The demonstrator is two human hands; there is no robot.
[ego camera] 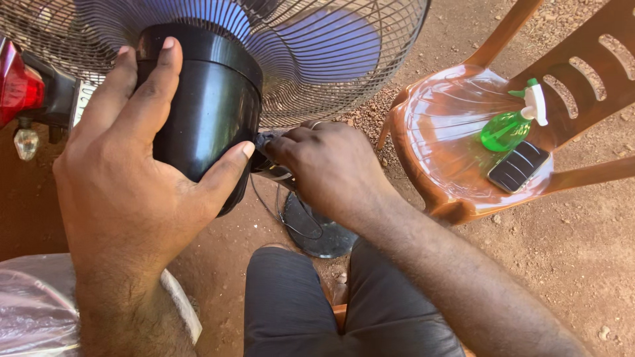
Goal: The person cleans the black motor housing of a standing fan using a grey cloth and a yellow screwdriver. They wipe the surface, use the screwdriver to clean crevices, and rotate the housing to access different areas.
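Observation:
A standing fan with a wire grille (344,73) and blue blades (331,46) faces away from me. My left hand (132,172) is wrapped over its black motor housing (211,112), fingers on top and thumb along the right side. My right hand (331,168) is closed around the fan's neck joint (264,142) just below the housing; what the fingers pinch there is hidden. The round black fan base (317,231) stands on the dirt beneath, with a thin cable looping by it.
A brown plastic chair (463,152) on the right carries a green spray bottle (512,125) and a dark ribbed phone-like object (519,165). A red vehicle tail light (16,86) is at far left, a plastic-wrapped object (40,304) at bottom left. My knees (291,297) are below.

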